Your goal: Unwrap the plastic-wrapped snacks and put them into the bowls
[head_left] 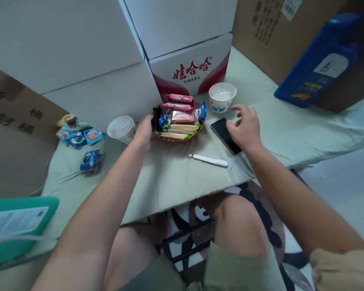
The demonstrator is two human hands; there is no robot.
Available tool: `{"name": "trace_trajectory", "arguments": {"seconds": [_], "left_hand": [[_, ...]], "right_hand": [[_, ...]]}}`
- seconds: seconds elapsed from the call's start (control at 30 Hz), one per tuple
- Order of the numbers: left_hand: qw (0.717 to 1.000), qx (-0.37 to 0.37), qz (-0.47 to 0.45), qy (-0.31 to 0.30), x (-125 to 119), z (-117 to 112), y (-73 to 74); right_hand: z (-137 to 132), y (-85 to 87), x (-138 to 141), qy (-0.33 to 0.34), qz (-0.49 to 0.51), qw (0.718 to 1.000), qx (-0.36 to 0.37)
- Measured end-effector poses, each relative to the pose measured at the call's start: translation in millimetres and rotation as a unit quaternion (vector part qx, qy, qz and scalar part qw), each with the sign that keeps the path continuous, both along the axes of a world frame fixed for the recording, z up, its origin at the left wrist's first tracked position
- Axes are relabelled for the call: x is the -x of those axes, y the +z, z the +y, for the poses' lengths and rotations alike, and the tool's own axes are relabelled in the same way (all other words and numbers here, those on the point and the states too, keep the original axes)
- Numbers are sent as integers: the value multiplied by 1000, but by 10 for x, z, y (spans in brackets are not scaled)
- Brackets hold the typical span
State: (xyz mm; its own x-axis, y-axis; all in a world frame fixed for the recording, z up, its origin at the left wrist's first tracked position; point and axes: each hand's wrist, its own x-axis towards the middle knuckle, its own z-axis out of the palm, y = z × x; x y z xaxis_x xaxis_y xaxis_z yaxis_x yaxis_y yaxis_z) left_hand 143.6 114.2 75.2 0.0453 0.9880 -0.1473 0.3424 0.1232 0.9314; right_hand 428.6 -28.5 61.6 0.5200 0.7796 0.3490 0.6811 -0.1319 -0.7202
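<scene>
My left hand (144, 131) grips the left side of a shallow snack bowl (173, 140), its fingertips partly hidden by the rim. Pink-wrapped bars (178, 98) and rows of wrapped biscuit sticks (182, 129) fill that bowl. Over on the right, my right hand (245, 126) hovers at a dark phone (226, 135) lying flat, its fingers curled loosely and apart; whether it touches the phone I cannot tell. A slim white pen-like cutter (208, 160) rests in front of the bowl. Just left of my left hand stands a translucent plastic cup (121, 127).
Behind the bowl stand white cartons (194, 66). A paper bowl (222, 96) is at the back right, near a blue jug (318, 60). Blue snack packets (79, 135) and a small blue-topped pack (91, 161) lie left. A green container (21, 226) occupies the front left.
</scene>
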Motion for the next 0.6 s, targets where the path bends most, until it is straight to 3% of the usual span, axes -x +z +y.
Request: {"name": "trace_trajectory", "arguments": {"seconds": [0.07, 0.17, 0.3, 0.5, 0.6], "left_hand": [[993, 110, -49, 20, -61, -40, 50], [980, 183, -74, 16, -118, -27, 133], [979, 187, -83, 20, -205, 128, 155], [982, 170, -79, -28, -542, 420, 86], [981, 171, -84, -37, -706, 554, 51]], "right_hand": [[368, -35, -210, -1, -71, 991, 111], [808, -114, -485, 9, -104, 975, 197], [1074, -168, -815, -30, -112, 976, 185], [1422, -110, -1526, -91, -135, 967, 198], [1735, -155, -1891, -22, -73, 989, 128]]}}
